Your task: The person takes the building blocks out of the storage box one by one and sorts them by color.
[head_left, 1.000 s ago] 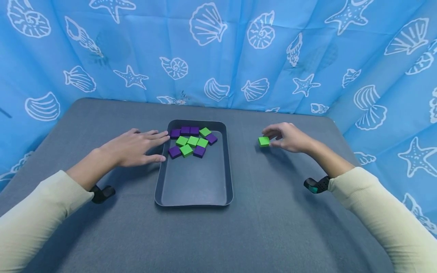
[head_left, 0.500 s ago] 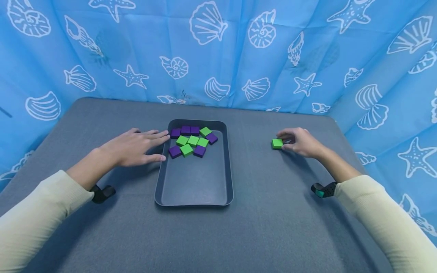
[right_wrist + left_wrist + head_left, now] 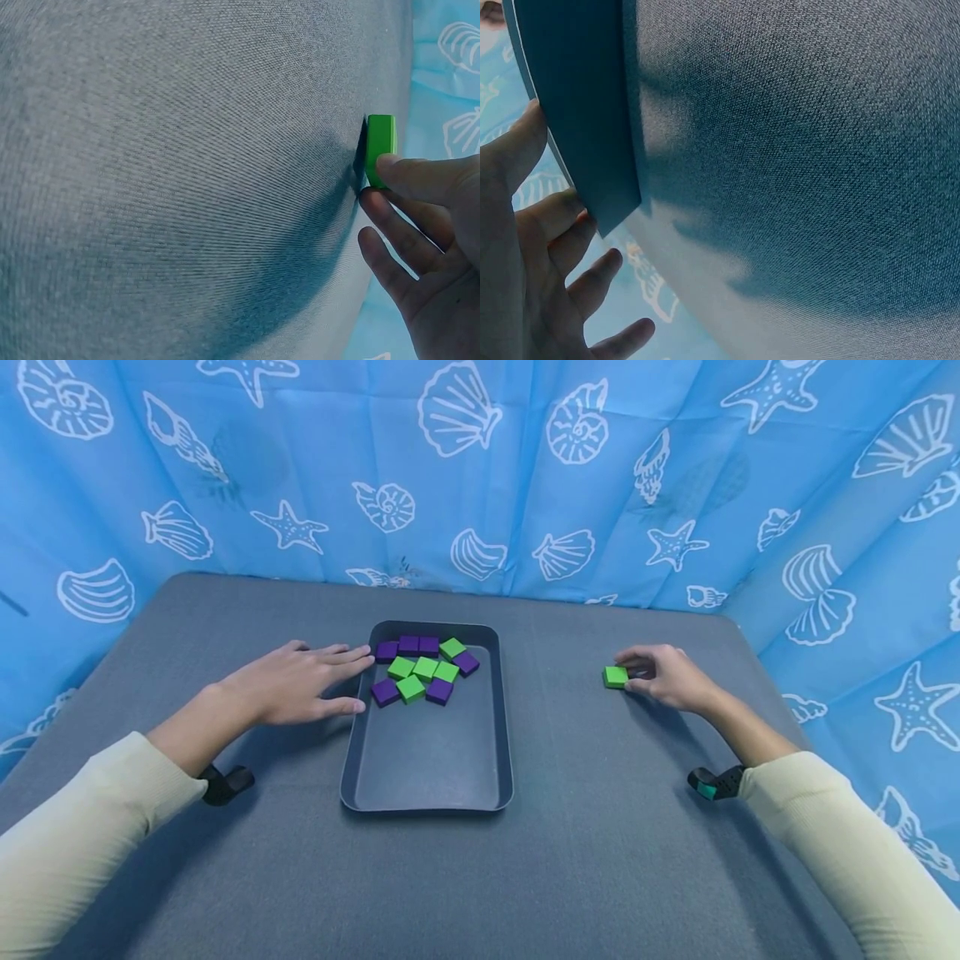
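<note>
My right hand (image 3: pixel 666 677) pinches a flat green block (image 3: pixel 615 677) between thumb and fingers, low over the table to the right of the tray. In the right wrist view the thumb lies against the face of this green block (image 3: pixel 380 142), and its lower edge is close to the cloth. My left hand (image 3: pixel 300 683) rests with outstretched fingers at the left rim of a dark rectangular tray (image 3: pixel 427 768). From the left wrist view, thumb and fingertips touch the rim of the tray (image 3: pixel 577 112). Inside the tray, several green blocks (image 3: pixel 410 688) and purple blocks (image 3: pixel 385 692) lie flat toward its far end.
The table (image 3: pixel 570 860) is covered in grey cloth. Behind it and along its right side hangs a blue curtain (image 3: pixel 510 468) printed with white shells and starfish. Black straps (image 3: pixel 716 783) with small devices sit at both wrists.
My right hand has moved to the right and slightly nearer, bringing the green block farther from the tray. The left hand, the tray and the blocks in it have stayed put.
</note>
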The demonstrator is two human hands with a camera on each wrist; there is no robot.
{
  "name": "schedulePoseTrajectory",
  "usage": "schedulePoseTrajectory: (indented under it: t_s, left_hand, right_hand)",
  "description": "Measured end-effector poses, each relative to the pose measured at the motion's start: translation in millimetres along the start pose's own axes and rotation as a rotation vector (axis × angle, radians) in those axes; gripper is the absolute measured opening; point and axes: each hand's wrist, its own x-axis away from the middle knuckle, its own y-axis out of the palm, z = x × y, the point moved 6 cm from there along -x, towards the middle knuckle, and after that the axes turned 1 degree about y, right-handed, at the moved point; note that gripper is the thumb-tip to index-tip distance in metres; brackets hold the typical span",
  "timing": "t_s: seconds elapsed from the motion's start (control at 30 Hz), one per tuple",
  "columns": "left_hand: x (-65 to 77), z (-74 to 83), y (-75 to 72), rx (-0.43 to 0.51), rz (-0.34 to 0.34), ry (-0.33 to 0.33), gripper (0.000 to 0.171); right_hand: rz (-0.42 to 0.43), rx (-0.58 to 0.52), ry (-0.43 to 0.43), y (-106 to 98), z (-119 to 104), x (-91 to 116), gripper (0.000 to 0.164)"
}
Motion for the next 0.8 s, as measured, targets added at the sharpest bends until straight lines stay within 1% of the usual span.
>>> schedulePoseTrajectory:
  t_s: [0.5,0.67,0.8]
  left_hand:
    - [-0.3,0.9,-1.2,-0.006,-0.010,-0.009,0.077]
    - [-0.7,1.2,-0.5,-0.006,-0.011,-0.008,0.076]
    - [-0.1,0.7,0.0,-0.002,-0.005,-0.007,0.076]
  right_hand:
    - [0.035,0.025,0.025,-3,15,3,0.039]
    - [0.046,0.020,0.031,0,15,4,0.039]
    - [0.051,0.009,0.006,4,12,2,0.038]
